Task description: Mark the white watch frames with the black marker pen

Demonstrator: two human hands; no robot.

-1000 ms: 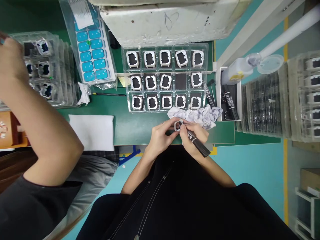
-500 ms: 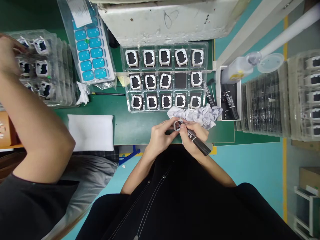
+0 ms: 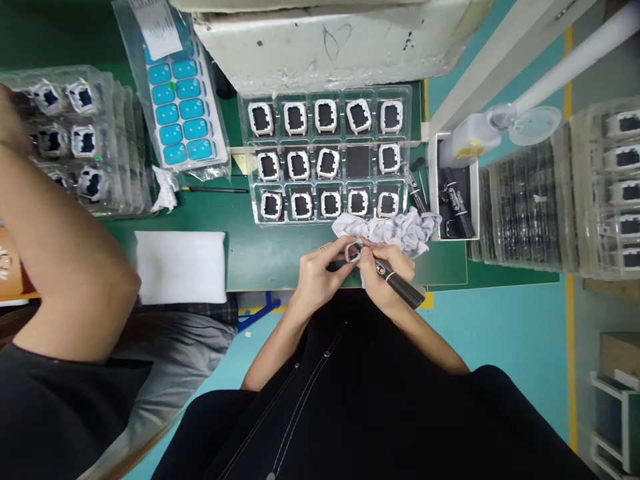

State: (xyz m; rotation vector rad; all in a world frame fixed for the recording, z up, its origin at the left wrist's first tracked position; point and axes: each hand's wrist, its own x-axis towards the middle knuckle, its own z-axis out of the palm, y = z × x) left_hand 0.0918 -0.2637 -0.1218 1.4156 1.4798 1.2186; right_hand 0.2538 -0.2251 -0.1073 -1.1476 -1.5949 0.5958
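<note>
My left hand (image 3: 321,272) is closed on a small silver-white watch case frame (image 3: 351,252), pinched between thumb and fingers near the table's front edge. In my right hand (image 3: 387,270) is a black marker pen (image 3: 400,283), its body slanting down to the right and its tip end at the frame. Whether the tip touches the frame I cannot tell. Just beyond my hands lies a crumpled white cloth (image 3: 395,230). Behind it, a clear plastic tray (image 3: 327,181) holds similar frames in rows; one middle-row pocket shows only its dark bottom.
A white box (image 3: 475,200) with markers and a bottle (image 3: 467,141) stands right of the tray. Stacked trays (image 3: 530,207) sit farther right. At left are a bagged blue-pad sheet (image 3: 183,110), a white cloth pad (image 3: 181,267), more trays (image 3: 113,143) and a co-worker's arm (image 3: 65,233).
The marker's rear end has shifted slightly right as the frame and my hands stay nearly in place. The co-worker's arm at left has moved a little left and down.
</note>
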